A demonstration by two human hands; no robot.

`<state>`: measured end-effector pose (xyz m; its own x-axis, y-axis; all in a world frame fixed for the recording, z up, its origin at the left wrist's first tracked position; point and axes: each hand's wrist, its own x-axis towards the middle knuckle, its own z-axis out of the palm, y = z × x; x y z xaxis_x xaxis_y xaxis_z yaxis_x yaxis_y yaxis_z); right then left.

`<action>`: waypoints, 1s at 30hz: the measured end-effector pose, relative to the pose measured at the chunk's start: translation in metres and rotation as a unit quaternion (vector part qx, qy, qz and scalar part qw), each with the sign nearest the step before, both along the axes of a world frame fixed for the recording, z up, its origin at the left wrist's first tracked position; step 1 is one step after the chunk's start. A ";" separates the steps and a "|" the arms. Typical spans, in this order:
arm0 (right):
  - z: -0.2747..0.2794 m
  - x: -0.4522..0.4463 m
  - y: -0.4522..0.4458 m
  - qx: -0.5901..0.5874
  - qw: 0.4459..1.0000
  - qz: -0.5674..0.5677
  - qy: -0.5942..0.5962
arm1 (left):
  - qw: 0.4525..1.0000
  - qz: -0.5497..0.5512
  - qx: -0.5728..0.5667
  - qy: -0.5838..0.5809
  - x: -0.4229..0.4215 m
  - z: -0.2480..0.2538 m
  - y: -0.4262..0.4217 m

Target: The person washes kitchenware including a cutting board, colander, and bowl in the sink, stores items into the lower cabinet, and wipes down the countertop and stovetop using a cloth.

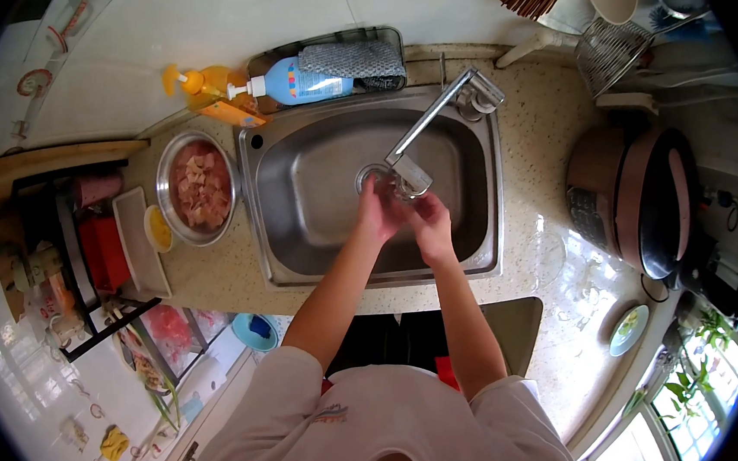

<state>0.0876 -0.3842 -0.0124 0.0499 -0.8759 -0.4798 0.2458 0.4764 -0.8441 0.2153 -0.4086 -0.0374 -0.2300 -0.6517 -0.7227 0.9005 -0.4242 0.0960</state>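
The faucet point(431, 118) slanted forward and leftward from its base at the sink's point(302, 197) back right, its outlet end just above the fingertips. The left hand point(376, 215) lay by the drain, the right hand point(432, 229) just right of the outlet. Both had fingers bent inward; I couldn't tell whether they gripped anything. The blue bottle's point(298, 82) label print was too small to read.

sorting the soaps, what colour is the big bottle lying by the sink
The bottle is light blue; it shows best in the head view.
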 end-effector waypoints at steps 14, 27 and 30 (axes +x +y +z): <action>-0.002 -0.001 -0.019 -0.200 0.903 0.049 0.377 | 0.997 0.009 -0.070 -0.015 -0.025 -0.013 -0.013; 0.047 -0.025 -0.156 -0.287 0.734 0.246 0.564 | 0.999 -0.030 0.028 -0.005 -0.018 0.005 -0.033; 0.047 -0.022 -0.169 -0.254 0.685 0.271 0.626 | 0.997 -0.048 0.040 -0.050 -0.018 0.015 -0.030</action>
<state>0.0656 -0.5529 0.0342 0.2618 -0.9615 -0.0840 -0.9202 -0.2224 -0.3221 0.1971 -0.4382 -0.0220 -0.2127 -0.5694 -0.7941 0.8436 -0.5170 0.1447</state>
